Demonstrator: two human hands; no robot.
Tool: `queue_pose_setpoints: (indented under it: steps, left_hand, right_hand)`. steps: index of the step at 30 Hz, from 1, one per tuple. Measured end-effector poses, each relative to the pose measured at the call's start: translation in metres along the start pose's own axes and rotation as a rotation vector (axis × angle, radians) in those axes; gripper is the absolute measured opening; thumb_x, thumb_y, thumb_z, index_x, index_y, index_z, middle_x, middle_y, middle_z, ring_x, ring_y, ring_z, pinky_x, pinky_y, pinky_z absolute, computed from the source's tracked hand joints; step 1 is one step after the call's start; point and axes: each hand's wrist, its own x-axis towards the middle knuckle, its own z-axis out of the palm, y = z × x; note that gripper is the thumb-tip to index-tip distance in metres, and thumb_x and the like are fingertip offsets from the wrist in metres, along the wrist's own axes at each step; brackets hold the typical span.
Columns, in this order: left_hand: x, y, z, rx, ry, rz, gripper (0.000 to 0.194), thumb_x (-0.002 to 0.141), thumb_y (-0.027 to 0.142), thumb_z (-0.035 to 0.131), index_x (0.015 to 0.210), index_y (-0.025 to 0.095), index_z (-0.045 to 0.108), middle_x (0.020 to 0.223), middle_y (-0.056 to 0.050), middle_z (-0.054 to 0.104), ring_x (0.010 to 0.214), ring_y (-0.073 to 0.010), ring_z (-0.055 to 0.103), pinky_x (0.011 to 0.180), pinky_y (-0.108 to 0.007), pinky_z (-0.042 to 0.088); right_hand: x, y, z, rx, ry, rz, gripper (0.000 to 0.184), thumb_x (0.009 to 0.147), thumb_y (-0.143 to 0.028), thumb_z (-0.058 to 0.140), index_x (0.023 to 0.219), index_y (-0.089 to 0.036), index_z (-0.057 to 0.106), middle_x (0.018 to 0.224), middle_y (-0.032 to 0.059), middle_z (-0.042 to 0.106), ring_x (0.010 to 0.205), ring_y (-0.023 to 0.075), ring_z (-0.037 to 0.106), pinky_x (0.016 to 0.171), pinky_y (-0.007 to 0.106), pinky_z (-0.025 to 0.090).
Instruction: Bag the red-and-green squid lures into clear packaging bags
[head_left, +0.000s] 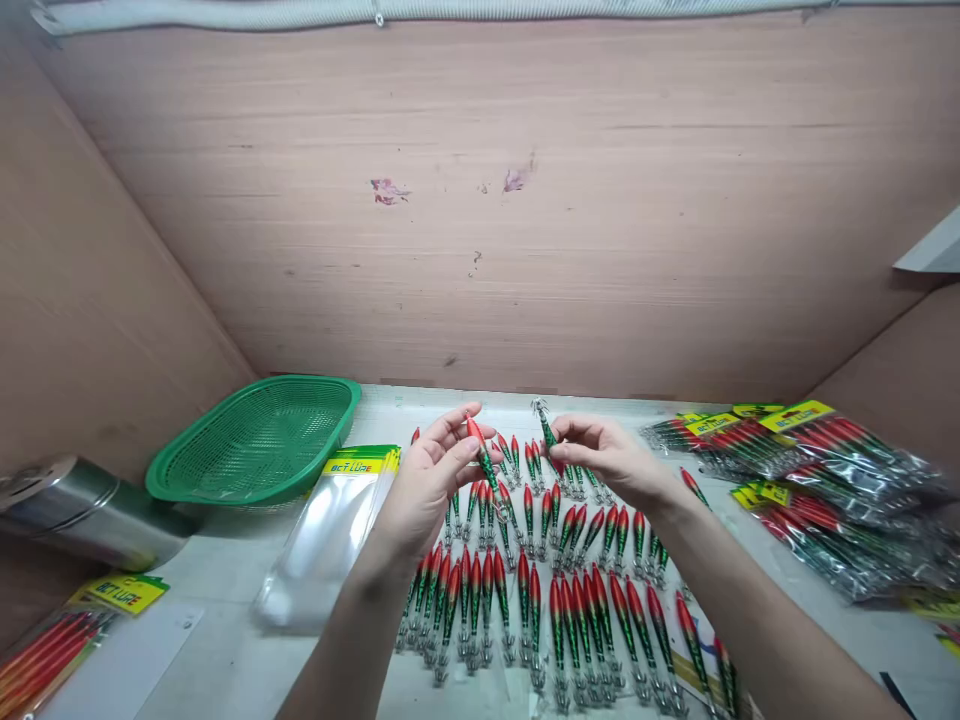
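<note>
A red and green fishing lure is gripped between the thumb and fingers of my left hand, red tip up and hooks down. My right hand pinches a second fishing lure, its hook end pointing up. Both hands are raised over rows of similar lures on the white table, most with red ends away from me and metal hooks toward me. Part of the lure in my right hand is hidden by the fingers.
At left lie a stack of clear bags with yellow-green headers, a green basket, a metal canister and a bag of orange-red lures. Filled lure packets are piled at right. A wooden panel rises behind the table.
</note>
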Motion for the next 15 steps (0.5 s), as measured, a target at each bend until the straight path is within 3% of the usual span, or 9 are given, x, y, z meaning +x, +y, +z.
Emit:
queue_pose_setpoints:
  steps: [6, 15]
  left_hand:
    - [-0.009, 0.0, 0.009, 0.011, -0.041, -0.048, 0.043, 0.072, 0.024, 0.074, 0.113, 0.018, 0.062, 0.096, -0.005, 0.066, 0.073, -0.0115, 0.066, 0.066, -0.021, 0.051]
    - [-0.028, 0.0, 0.021, -0.026, -0.202, -0.111, 0.039, 0.074, 0.025, 0.074, 0.112, 0.02, 0.065, 0.098, -0.005, 0.067, 0.073, -0.0117, 0.067, 0.067, -0.021, 0.052]
  right_hand:
    - [-0.033, -0.004, 0.014, 0.288, -0.022, 0.01, 0.026, 0.07, -0.039, 0.075, 0.079, -0.017, 0.064, 0.077, 0.0024, 0.062, 0.065, 0.0116, 0.053, 0.065, 0.027, 0.045]
    - [-0.073, -0.02, 0.028, 0.504, -0.071, -0.032, 0.022, 0.073, -0.035, 0.073, 0.078, -0.015, 0.066, 0.078, 0.0042, 0.063, 0.063, 0.0104, 0.052, 0.061, 0.024, 0.043]
